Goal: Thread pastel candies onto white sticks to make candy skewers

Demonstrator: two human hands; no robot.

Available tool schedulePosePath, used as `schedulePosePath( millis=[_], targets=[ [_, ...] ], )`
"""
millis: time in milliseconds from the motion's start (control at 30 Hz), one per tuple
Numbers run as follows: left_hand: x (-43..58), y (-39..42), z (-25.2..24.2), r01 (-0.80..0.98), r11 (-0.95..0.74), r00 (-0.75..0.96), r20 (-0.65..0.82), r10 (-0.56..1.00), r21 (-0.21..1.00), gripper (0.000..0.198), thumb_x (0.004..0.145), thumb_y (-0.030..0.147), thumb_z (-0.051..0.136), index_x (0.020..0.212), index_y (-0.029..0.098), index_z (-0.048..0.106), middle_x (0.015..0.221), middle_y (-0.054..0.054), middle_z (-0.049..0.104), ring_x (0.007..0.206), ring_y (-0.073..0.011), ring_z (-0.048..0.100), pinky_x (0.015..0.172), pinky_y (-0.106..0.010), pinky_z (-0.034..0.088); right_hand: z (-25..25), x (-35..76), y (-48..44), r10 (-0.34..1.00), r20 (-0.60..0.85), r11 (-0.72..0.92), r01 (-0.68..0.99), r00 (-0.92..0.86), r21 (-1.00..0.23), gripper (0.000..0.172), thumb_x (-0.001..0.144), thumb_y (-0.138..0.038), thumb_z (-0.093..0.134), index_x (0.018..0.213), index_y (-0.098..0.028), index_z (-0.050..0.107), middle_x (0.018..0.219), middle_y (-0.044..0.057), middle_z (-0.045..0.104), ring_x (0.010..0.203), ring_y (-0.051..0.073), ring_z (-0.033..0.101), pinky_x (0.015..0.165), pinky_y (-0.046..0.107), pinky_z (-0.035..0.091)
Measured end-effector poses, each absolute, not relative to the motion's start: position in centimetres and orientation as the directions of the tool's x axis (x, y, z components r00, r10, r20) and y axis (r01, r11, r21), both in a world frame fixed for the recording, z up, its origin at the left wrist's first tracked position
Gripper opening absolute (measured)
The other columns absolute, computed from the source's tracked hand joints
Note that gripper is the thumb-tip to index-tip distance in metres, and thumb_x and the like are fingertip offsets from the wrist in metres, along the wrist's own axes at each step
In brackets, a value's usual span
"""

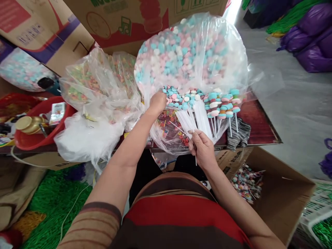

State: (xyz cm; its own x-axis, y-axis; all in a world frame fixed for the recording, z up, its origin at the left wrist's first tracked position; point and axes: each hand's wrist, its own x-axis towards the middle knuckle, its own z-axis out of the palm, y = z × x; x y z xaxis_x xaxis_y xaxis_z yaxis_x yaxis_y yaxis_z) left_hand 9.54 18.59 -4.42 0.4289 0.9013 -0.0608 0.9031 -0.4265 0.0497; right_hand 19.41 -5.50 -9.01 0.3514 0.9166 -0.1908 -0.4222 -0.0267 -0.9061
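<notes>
My left hand [158, 102] has its fingers closed at the left edge of loose pink, blue and white candies [185, 98]; what its fingertips hold is hidden. My right hand [201, 147] pinches a thin white stick near the table's front edge. Between and above the hands lies a fan of flat white sticks [195, 119]. Right of them, candy skewers [220, 105] with blue, pink and white pieces rest side by side. Behind is a big clear bag [192, 52] full of the same candies. Small red ring candies [171, 121] lie in plastic below my left hand.
Clear bags of orange-green candies [98, 76] and a red basket [46, 121] stand at the left. A grey knitted glove [240, 135] lies at the table's right. An open carton [280, 197] with wrapped sweets is below right. Large cartons [124, 24] stand behind.
</notes>
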Motion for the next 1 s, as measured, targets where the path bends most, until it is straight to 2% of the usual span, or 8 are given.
schedulePosePath(
  millis=[133, 400, 533, 667, 767, 1000],
  targets=[
    [9.5, 18.5, -4.5, 0.882, -0.469, 0.461, -0.128, 0.878, -0.045, 0.038, 0.09, 0.016, 0.051, 0.119, 0.008, 0.073, 0.13, -0.019, 0.067, 0.116, -0.0299, 0.065, 0.097, -0.033, 0.049, -9.1, 19.8, -5.6, 0.909, -0.185, -0.016, -0.414, 0.372, -0.91, 0.041, 0.086, -0.059, 0.073, 0.097, -0.02, 0.067, 0.048, -0.009, 0.052, 0.037, 0.006, 0.034, 0.037, 0.019, 0.022],
    [8.8, 19.4, -4.0, 0.819, -0.573, 0.552, -0.218, 0.805, -0.044, 0.036, 0.082, 0.025, 0.066, 0.113, 0.01, 0.078, 0.121, -0.019, 0.07, 0.109, -0.0312, 0.067, 0.093, -0.034, 0.05, -9.4, 19.8, -5.6, 0.905, -0.206, -0.025, -0.438, 0.371, -0.899, 0.04, 0.086, -0.058, 0.072, 0.096, -0.02, 0.067, 0.048, -0.008, 0.053, 0.038, 0.006, 0.034, 0.038, 0.02, 0.022],
    [9.2, 19.1, -4.3, 0.834, -0.55, 0.532, -0.207, 0.821, -0.035, 0.032, 0.083, 0.022, 0.064, 0.108, 0.011, 0.08, 0.121, -0.02, 0.071, 0.109, -0.0329, 0.068, 0.093, -0.036, 0.051, -9.6, 19.7, -5.4, 0.904, -0.208, -0.023, -0.442, 0.374, -0.897, 0.041, 0.085, -0.059, 0.073, 0.095, -0.02, 0.067, 0.049, -0.008, 0.053, 0.038, 0.006, 0.034, 0.038, 0.02, 0.023],
    [8.6, 19.0, -4.6, 0.84, -0.54, 0.542, -0.161, 0.825, 0.057, 0.028, 0.084, 0.019, 0.062, 0.103, 0.01, 0.08, 0.115, -0.02, 0.073, 0.108, -0.0345, 0.069, 0.093, -0.039, 0.052, -9.5, 19.8, -5.5, 0.905, -0.209, -0.033, -0.427, 0.37, -0.903, 0.041, 0.085, -0.059, 0.074, 0.095, -0.02, 0.067, 0.049, -0.008, 0.053, 0.038, 0.006, 0.035, 0.038, 0.02, 0.024],
    [7.7, 18.8, -4.6, 0.839, -0.534, 0.543, -0.111, 0.832, 0.101, 0.033, 0.089, 0.02, 0.055, 0.11, 0.008, 0.078, 0.117, -0.021, 0.072, 0.11, -0.0326, 0.068, 0.095, -0.038, 0.051, -9.0, 20.1, -5.2, 0.906, -0.2, -0.031, -0.413, 0.373, -0.91, 0.042, 0.083, -0.059, 0.075, 0.095, -0.02, 0.067, 0.05, -0.008, 0.054, 0.038, 0.006, 0.035, 0.038, 0.02, 0.024],
    [8.2, 17.3, -4.6, 0.808, -0.589, 0.586, -0.117, 0.802, 0.012, 0.037, 0.091, 0.014, 0.054, 0.122, 0.007, 0.072, 0.134, -0.024, 0.064, 0.123, -0.0362, 0.062, 0.101, -0.042, 0.05, -7.5, 20.3, -4.2, 0.917, -0.155, -0.002, -0.383, 0.368, -0.924, 0.04, 0.082, -0.058, 0.077, 0.095, -0.02, 0.067, 0.05, -0.008, 0.054, 0.038, 0.006, 0.035, 0.039, 0.02, 0.023]
  ],
)
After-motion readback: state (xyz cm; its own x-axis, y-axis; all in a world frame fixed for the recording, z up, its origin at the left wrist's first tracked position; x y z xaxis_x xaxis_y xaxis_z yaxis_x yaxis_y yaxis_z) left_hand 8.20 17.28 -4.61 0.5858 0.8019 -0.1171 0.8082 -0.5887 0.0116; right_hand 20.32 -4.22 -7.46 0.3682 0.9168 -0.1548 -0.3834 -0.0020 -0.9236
